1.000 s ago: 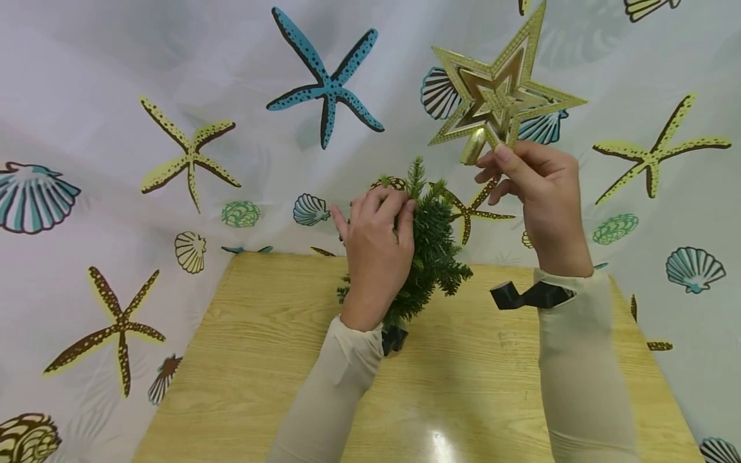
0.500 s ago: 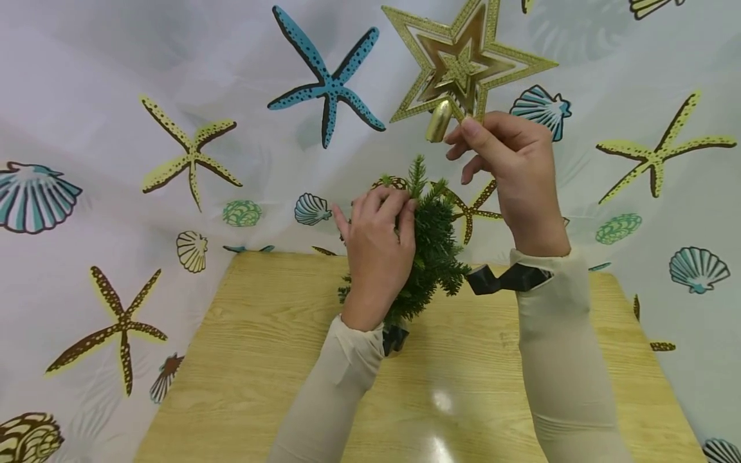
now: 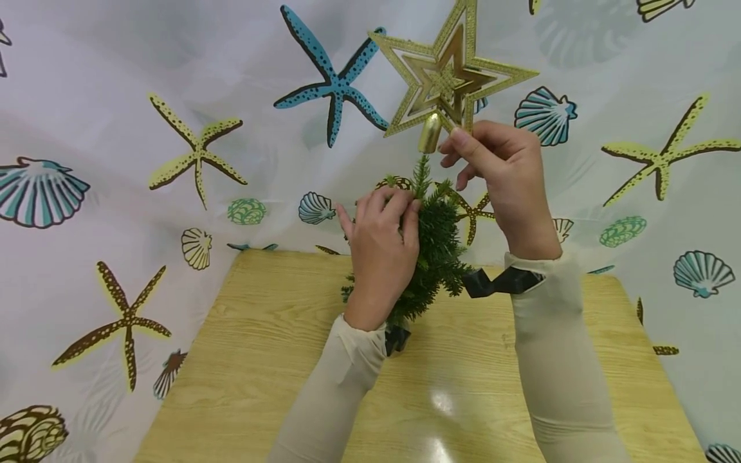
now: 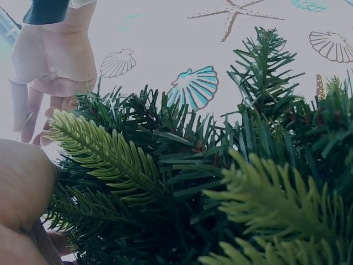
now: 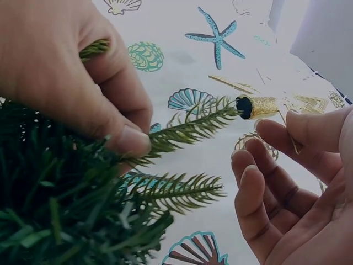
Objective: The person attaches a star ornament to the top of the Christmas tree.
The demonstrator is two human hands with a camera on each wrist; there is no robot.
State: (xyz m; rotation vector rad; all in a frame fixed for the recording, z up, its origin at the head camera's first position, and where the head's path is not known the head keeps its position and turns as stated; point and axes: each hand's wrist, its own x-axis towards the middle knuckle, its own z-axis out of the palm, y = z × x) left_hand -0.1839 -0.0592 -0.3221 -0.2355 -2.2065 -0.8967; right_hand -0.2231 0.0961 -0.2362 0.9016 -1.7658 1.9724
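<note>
A small artificial Christmas tree [image 3: 438, 244] stands on the table, its green top sprig [image 3: 422, 177] pointing up. My left hand [image 3: 384, 247] pinches the base of that sprig between thumb and fingers; the right wrist view shows the thumb [image 5: 132, 141] pressed against it. Above the tree, my right hand [image 3: 509, 180] pinches a gold star tree topper [image 3: 446, 80] by a lower point. The topper's hollow gold socket [image 5: 258, 107] has its dark opening right at the sprig's tip. In the left wrist view, tree branches [image 4: 110, 160] fill the foreground, with the topper out of sight.
The tree is on a light wooden table [image 3: 272, 360]. Behind and beside it hangs a white cloth [image 3: 243, 38] printed with starfish and shells. A black wrist mount [image 3: 503, 283] juts from the right sleeve close to the tree's branches.
My right hand has carried the star topper leftward and then down, bringing its socket from the tree's upper right to the tip of the sprig. My left hand keeps its place on the tree.
</note>
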